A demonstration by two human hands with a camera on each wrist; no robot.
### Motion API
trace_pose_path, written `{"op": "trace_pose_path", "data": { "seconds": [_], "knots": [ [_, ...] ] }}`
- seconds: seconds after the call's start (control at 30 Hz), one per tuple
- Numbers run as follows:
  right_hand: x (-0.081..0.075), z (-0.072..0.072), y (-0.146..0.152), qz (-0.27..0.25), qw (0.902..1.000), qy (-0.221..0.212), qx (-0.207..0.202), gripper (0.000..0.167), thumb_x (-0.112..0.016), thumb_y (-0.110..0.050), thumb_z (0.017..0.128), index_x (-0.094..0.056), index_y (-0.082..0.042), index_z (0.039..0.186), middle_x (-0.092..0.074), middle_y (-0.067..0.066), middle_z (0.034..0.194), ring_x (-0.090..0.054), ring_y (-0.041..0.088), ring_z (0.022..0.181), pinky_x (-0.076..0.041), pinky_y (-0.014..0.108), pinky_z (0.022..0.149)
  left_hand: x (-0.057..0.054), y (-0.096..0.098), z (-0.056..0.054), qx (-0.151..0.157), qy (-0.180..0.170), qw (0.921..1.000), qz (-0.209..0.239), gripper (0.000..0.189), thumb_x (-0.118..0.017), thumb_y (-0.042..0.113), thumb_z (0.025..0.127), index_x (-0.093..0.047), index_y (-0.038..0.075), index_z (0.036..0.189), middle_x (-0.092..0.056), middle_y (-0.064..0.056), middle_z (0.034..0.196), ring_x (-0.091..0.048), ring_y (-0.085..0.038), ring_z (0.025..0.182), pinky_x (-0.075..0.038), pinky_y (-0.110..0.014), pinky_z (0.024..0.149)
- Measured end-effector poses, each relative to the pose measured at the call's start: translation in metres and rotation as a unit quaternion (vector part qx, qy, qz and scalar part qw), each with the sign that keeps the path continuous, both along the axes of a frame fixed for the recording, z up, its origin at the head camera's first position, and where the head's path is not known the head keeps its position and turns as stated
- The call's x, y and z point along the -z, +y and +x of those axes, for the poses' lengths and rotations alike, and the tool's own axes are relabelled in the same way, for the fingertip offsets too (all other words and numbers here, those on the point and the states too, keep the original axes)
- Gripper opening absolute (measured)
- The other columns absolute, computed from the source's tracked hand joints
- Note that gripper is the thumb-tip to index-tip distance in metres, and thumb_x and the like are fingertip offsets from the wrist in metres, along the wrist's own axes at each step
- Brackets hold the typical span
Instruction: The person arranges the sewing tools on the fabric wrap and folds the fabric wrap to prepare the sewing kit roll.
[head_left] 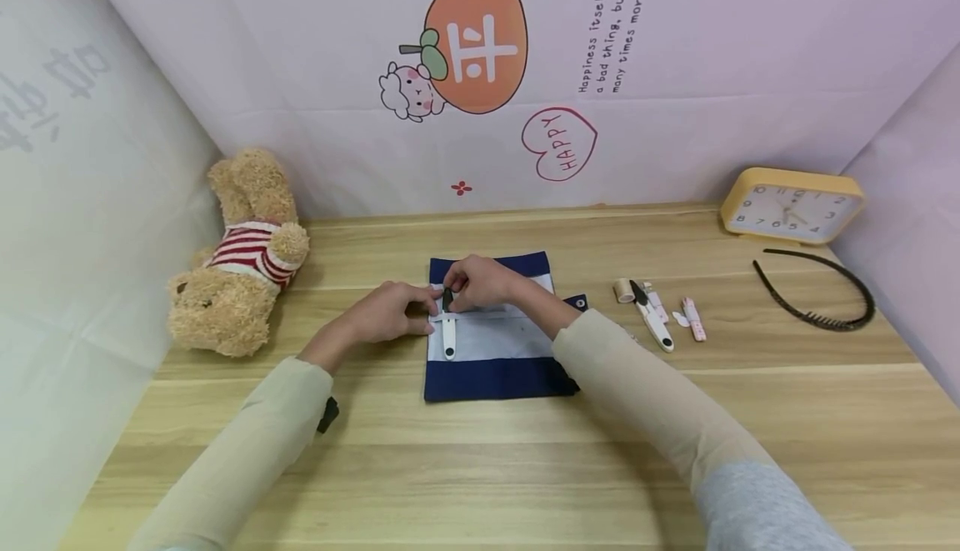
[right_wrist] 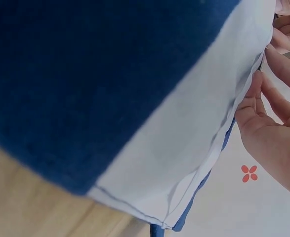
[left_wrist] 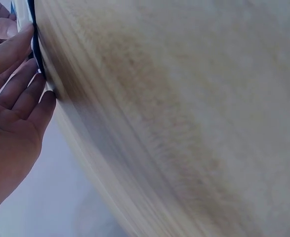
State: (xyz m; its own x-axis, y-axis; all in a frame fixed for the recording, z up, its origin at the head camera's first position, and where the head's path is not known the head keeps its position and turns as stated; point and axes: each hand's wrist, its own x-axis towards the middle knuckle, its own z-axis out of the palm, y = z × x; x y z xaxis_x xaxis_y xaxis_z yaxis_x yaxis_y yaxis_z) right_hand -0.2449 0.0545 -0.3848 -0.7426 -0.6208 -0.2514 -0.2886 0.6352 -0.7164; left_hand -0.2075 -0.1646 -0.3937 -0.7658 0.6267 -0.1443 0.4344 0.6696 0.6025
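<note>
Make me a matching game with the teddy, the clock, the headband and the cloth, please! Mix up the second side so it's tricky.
Things:
1. teddy bear
2. clock
3. headband
4. cloth

Clues:
A. dark and curved
B. navy and pale, with a white-handled tool on it
C. dressed in red and white stripes
D. has numbers and a yellow frame

Right pairs: 1-C, 2-D, 3-A, 4-B.

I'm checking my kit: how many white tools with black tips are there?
2: one tool is on the cloth, by the right hand; another tool lies on the table, right of the cloth. Some may be hidden.
</note>
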Motion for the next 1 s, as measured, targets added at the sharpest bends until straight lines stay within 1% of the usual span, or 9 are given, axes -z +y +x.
{"op": "trace_pose_path", "data": {
  "seconds": [0.1, 0.23, 0.37, 0.5, 0.53, 0.6, 0.73, 0.87, 1.0],
  "knots": [
    [-0.001, 0.001, 0.002, -0.003, 1.0, -0.001, 0.002, 0.04, -0.075, -0.009, 0.092, -0.064, 0.001, 0.129, -0.065, 0.011, 0.119, -0.059, 0.023, 0.11, -0.05, 0.032, 0.093, 0.0, 0.0, 0.0, -0.001, 0.004, 1.0, -0.004, 0.016, -0.077, 0.017, 0.093, -0.075, 0.011, 0.108, -0.053, -0.009, 0.148, -0.048, -0.031, 0.137, -0.044, -0.046, 0.107],
    [-0.003, 0.001, 0.005, -0.018, 0.9998, -0.005, 0.001, 0.043, -0.076, -0.01, 0.091, -0.063, 0.001, 0.13, -0.065, 0.011, 0.121, -0.059, 0.023, 0.112, -0.052, 0.032, 0.092, 0.001, 0.0, 0.001, -0.014, 0.016, 0.9997, -0.012, 0.025, -0.076, 0.019, 0.093, -0.074, 0.008, 0.115, -0.058, -0.011, 0.143, -0.052, -0.03, 0.134, -0.044, -0.046, 0.108],
    [-0.004, -0.001, 0.015, -0.035, 0.9994, 0.001, 0.0, 0.043, -0.077, -0.011, 0.091, -0.063, 0.0, 0.131, -0.065, 0.012, 0.123, -0.059, 0.025, 0.114, -0.051, 0.033, 0.094, 0.0, 0.001, 0.002, -0.035, 0.024, 0.9991, -0.003, 0.035, -0.076, 0.021, 0.093, -0.07, 0.004, 0.124, -0.065, -0.012, 0.134, -0.058, -0.028, 0.125, -0.045, -0.047, 0.106],
    [-0.006, -0.003, 0.03, -0.05, 0.9985, 0.015, 0.012, 0.043, -0.075, -0.011, 0.092, -0.062, 0.0, 0.132, -0.065, 0.015, 0.125, -0.06, 0.027, 0.114, -0.052, 0.036, 0.093, -0.003, 0.007, 0.0, -0.044, 0.038, 0.9983, 0.0, 0.042, -0.077, 0.023, 0.093, -0.067, 0.004, 0.129, -0.067, -0.011, 0.128, -0.06, -0.025, 0.117, -0.047, -0.047, 0.103],
    [-0.007, -0.004, 0.035, -0.055, 0.9982, 0.017, 0.017, 0.043, -0.075, -0.011, 0.093, -0.062, 0.001, 0.132, -0.065, 0.015, 0.125, -0.06, 0.028, 0.114, -0.052, 0.037, 0.093, -0.004, 0.008, 0.0, -0.045, 0.041, 0.9981, -0.002, 0.043, -0.077, 0.024, 0.093, -0.067, 0.004, 0.129, -0.067, -0.011, 0.128, -0.06, -0.026, 0.117, -0.046, -0.047, 0.104],
    [-0.009, -0.003, 0.043, -0.061, 0.9976, 0.022, 0.026, 0.044, -0.075, -0.012, 0.093, -0.061, 0.001, 0.132, -0.064, 0.015, 0.125, -0.06, 0.029, 0.114, -0.053, 0.038, 0.091, -0.006, 0.012, 0.0, -0.045, 0.049, 0.9977, -0.012, 0.044, -0.076, 0.027, 0.094, -0.066, 0.005, 0.131, -0.065, -0.011, 0.133, -0.058, -0.027, 0.124, -0.044, -0.048, 0.107],
    [-0.013, -0.002, 0.059, -0.062, 0.9969, 0.027, 0.04, 0.045, -0.075, -0.013, 0.092, -0.061, 0.002, 0.133, -0.064, 0.017, 0.125, -0.06, 0.03, 0.112, -0.055, 0.038, 0.086, -0.009, 0.018, 0.0, -0.046, 0.052, 0.9972, -0.028, 0.046, -0.075, 0.03, 0.094, -0.065, 0.006, 0.133, -0.058, -0.012, 0.143, -0.049, -0.031, 0.137, -0.037, -0.05, 0.114],
    [-0.015, -0.001, 0.076, -0.063, 0.9961, 0.026, 0.055, 0.047, -0.074, -0.014, 0.093, -0.059, 0.004, 0.134, -0.063, 0.02, 0.126, -0.061, 0.031, 0.109, -0.056, 0.037, 0.081, -0.01, 0.021, 0.001, -0.039, 0.06, 0.9969, -0.034, 0.047, -0.074, 0.032, 0.095, -0.064, 0.007, 0.133, -0.053, -0.013, 0.148, -0.044, -0.033, 0.141, -0.032, -0.05, 0.116],
    [-0.017, 0.0, 0.091, -0.071, 0.9951, 0.018, 0.067, 0.047, -0.074, -0.014, 0.093, -0.059, 0.003, 0.134, -0.061, 0.021, 0.127, -0.061, 0.032, 0.107, -0.057, 0.039, 0.08, -0.01, 0.022, 0.001, -0.028, 0.069, 0.9964, -0.041, 0.048, -0.073, 0.033, 0.095, -0.064, 0.007, 0.134, -0.051, -0.014, 0.15, -0.041, -0.034, 0.143, -0.03, -0.05, 0.118]
  ]
}}
